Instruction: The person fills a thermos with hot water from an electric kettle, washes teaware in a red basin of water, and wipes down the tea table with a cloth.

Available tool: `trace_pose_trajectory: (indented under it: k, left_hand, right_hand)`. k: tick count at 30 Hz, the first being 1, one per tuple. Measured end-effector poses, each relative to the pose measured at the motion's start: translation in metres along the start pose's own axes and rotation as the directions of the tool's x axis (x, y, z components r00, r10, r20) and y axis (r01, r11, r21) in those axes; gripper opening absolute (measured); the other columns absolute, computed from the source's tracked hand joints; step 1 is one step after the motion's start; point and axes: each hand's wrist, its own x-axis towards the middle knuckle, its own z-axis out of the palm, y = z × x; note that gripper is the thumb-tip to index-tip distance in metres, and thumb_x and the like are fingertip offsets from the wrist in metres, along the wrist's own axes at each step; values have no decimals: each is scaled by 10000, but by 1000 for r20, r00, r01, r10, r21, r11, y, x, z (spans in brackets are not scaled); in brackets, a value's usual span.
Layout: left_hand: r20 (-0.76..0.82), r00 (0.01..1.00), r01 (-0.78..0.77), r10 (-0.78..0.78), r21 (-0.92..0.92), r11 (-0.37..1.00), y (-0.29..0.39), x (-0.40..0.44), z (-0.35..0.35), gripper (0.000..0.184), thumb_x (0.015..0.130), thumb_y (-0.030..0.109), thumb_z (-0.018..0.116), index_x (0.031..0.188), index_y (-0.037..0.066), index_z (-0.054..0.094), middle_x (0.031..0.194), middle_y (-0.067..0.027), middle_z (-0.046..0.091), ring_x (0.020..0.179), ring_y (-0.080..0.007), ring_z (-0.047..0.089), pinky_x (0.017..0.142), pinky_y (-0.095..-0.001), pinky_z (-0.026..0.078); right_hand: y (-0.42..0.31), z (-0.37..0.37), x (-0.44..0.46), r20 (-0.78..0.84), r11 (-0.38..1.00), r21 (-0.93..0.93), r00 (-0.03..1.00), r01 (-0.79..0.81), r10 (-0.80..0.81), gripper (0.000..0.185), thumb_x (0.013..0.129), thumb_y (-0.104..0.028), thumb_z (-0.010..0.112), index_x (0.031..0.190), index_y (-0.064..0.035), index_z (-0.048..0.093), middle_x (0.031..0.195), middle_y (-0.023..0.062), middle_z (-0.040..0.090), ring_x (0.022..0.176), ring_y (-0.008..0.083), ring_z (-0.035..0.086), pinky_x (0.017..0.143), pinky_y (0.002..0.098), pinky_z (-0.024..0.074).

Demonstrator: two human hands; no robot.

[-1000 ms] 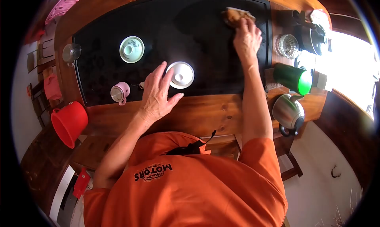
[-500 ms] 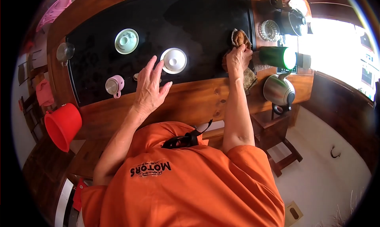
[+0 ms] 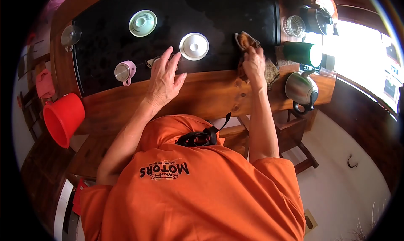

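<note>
My right hand (image 3: 254,65) is closed around a brown patterned cloth (image 3: 245,41), pressing it on the black tray top (image 3: 227,14) near its right end. Part of the cloth hangs below my fingers. My left hand (image 3: 165,82) is open, fingers spread, over the table's front edge with nothing in it. Its fingertips are close beside a white lidded bowl (image 3: 194,46); whether they touch it I cannot tell. Farther back sits a pale green lidded bowl (image 3: 142,23). To the left stands a pink cup (image 3: 125,71), and small items behind my left fingers are partly hidden.
Along the right edge stand a steel kettle (image 3: 299,88), a green canister (image 3: 299,53), a glass ashtray (image 3: 294,26) and a glass pot (image 3: 318,21). A glass cup (image 3: 70,35) sits at the left end. A red bucket (image 3: 64,119) is below the table's left corner.
My right hand has drawn the cloth a little left, away from the green canister. My left hand stays open by the white bowl. The whole view has shifted slightly.
</note>
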Motion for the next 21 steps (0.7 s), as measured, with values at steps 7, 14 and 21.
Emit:
trace_pose_trajectory:
  k: [7, 14, 21]
  left_hand:
    - [15, 999, -37, 36, 59, 998, 1, 12, 3, 679, 810, 160, 770, 1400, 32, 460, 1474, -180, 392, 1227, -375, 482, 1055, -467, 387]
    - [-5, 1000, -26, 26, 83, 996, 0, 20, 5, 715, 804, 188, 785, 1416, 44, 445, 1467, -163, 408, 1259, -354, 490, 1063, -459, 388]
    - [12, 1000, 2, -4, 110, 994, -1, 29, 10, 769, 802, 227, 793, 1446, 39, 418, 1503, -168, 378, 1283, -353, 477, 1074, -449, 394]
  right_hand:
    - [-12, -1, -18, 104, 970, 19, 965, 242, -243, 356, 900, -71, 614, 1255, -47, 620, 1210, 150, 555, 1031, 407, 560, 891, 463, 499]
    - [-16, 0, -17, 121, 966, 74, 960, 247, -254, 354, 901, -66, 614, 1252, -21, 616, 1220, 172, 546, 1054, 405, 554, 914, 456, 490]
    - [-23, 13, -22, 65, 963, 11, 961, 270, -270, 426, 890, -63, 630, 1313, -90, 593, 1266, 202, 472, 1097, 406, 525, 914, 467, 497]
